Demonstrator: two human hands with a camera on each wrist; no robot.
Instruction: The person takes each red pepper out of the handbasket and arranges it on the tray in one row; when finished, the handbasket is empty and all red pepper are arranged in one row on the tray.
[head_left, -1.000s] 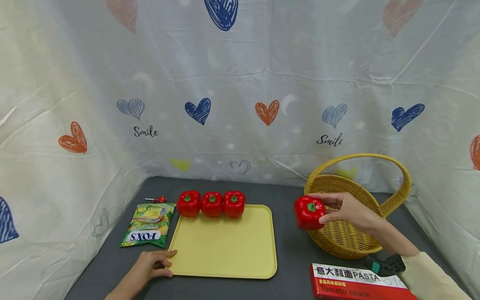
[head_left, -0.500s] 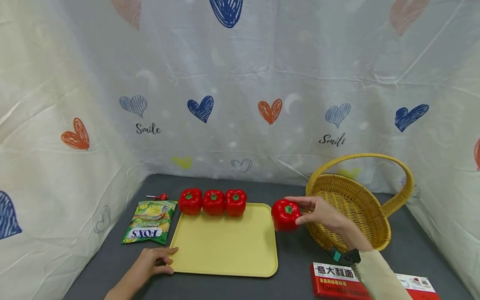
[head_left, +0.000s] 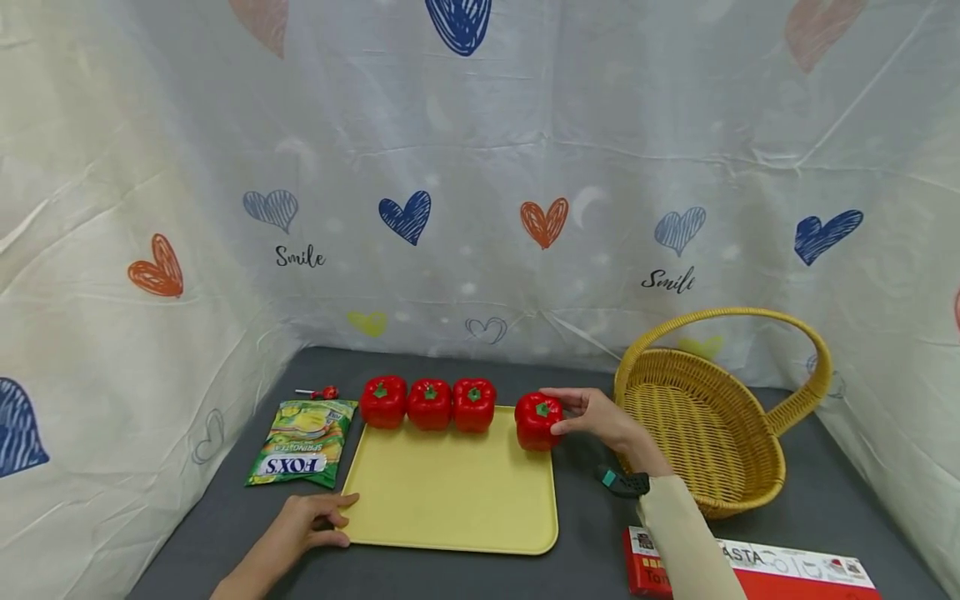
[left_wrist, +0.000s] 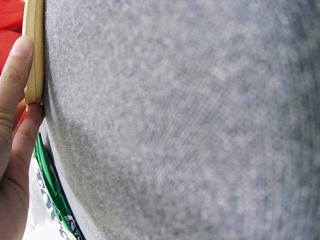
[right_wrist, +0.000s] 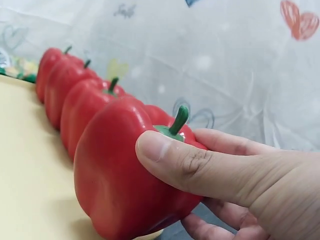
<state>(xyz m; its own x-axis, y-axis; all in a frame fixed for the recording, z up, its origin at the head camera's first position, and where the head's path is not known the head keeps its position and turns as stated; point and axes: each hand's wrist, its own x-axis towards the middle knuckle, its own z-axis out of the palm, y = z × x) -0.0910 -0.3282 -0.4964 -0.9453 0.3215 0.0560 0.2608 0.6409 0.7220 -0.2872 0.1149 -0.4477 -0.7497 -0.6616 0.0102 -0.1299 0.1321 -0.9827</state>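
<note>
My right hand [head_left: 600, 417] grips a red bell pepper [head_left: 537, 422] with a green stem, thumb on its near side. This pepper is upright over the far right corner of the yellow tray [head_left: 450, 508]. In the right wrist view, the held bell pepper [right_wrist: 130, 175] stands in front of the others. To its left, a row of three more red bell peppers [head_left: 430, 405] lines the tray's far edge. At the tray's near left corner, my left hand [head_left: 303, 525] holds the rim; the left wrist view shows thumb and finger pinching the tray's rim [left_wrist: 34, 55].
Left of the tray lies a green snack bag [head_left: 303, 442], with a small red lollipop [head_left: 322, 392] behind it. A yellow wicker basket [head_left: 697, 433] with a tall handle stands at the right. A red and white pasta box [head_left: 802, 571] lies at the front right, partly behind the right sleeve.
The right hand has carried the bell pepper leftward from in front of the basket to the tray's far right corner. My left hand has stayed at the tray's corner.
</note>
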